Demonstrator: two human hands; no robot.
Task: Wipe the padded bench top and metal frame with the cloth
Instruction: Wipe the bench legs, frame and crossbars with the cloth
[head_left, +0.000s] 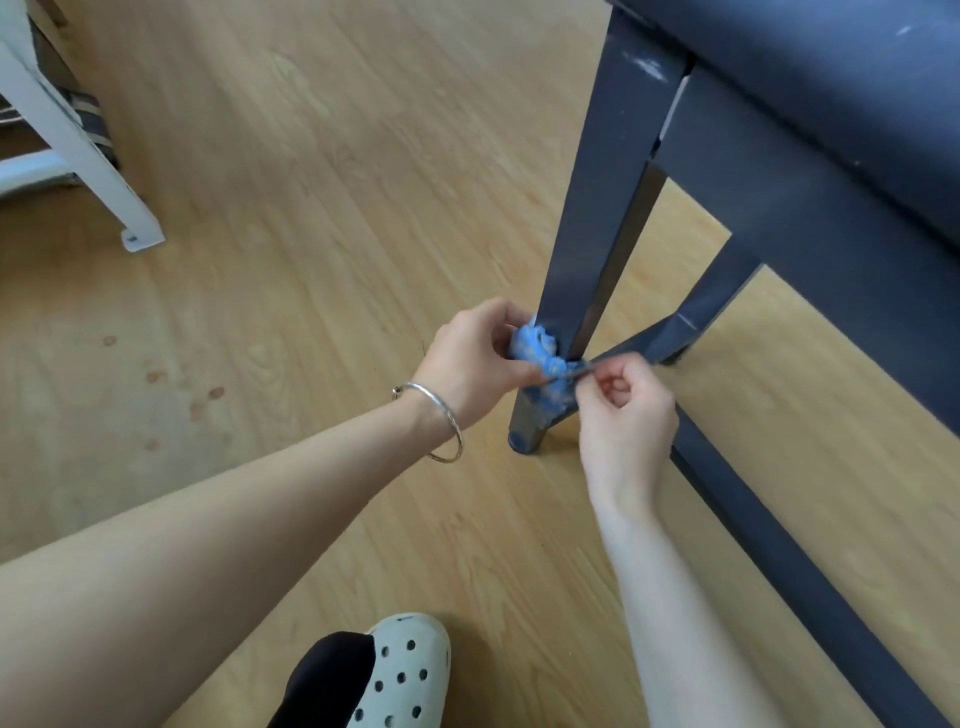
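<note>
**Cloth worked around the foot of the bench leg**

Nearest the camera, a pale perforated shoe (400, 670) is planted on the wooden floor (311, 208). Beyond it, 2 bare forearms are stretched forward, the left one ringed by a silver bracelet (441, 421).

The blue cloth (540, 353) is bunched low against the dark metal leg (587, 223), just above its foot, where a crossbar (675, 332) joins. It is gripped by the left hand (472, 358), fingers and thumb curled round the wad. The right hand (628, 410) is curled too, and a thin end of the cloth appears to be pinched between thumb and forefinger at the joint, though the contact is small and partly hidden.

The cloth is judged light, soft and easily crumpled, so it can be wrapped round the leg and drawn tight by both ends. The leg is stiff and smooth, and slipping is likely unless tension is kept. The joint's corners probably call for a folded edge.

Farther off, the padded bench top (831, 67) is seen at upper right, scuffed with pale marks. A white furniture frame (67, 140) stands at far left.
</note>
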